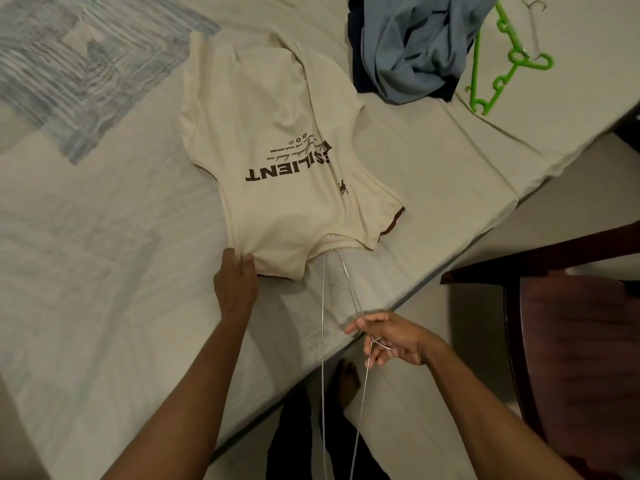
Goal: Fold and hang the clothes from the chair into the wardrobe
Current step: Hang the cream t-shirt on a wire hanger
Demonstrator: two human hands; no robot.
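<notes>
Cream T-shirt (277, 161) lies flat on the bed (104, 271), print side up, collar end toward the near edge of the mattress, hem end toward the middle of the bed. Left hand (235, 285) pinches the shirt's near left shoulder between thumb and curled fingers, holding the fabric down or taut. Right hand (384, 337) sits just off the near edge of the bed, fingers curled round the twisted neck of a wire hanger (323, 341); the forefinger looks partly extended along the wire. One end of the hanger points into the collar opening and touches or just enters it; cannot tell how far it is inside. The rest of the wire runs down past the mattress edge toward the floor. Judgement: step in hand is threading the hanger through the collar; shirt not yet hung. Risks from here: thin wire can snag the collar seam or stretch the neck if pushed at an angle; with only one shoulder pinned, the loose right side may bunch and slide toward the bed's middle instead of taking the hanger; the shirt lies close to the near edge, so a pull toward the body could drag it off. Blue garment (415, 46) is heaped at the far edge of the bed, green plastic hanger (498, 64) beside it near the far right corner, both well apart from the hands. Dark wooden chair (571, 341) stands right of the bed.
</notes>
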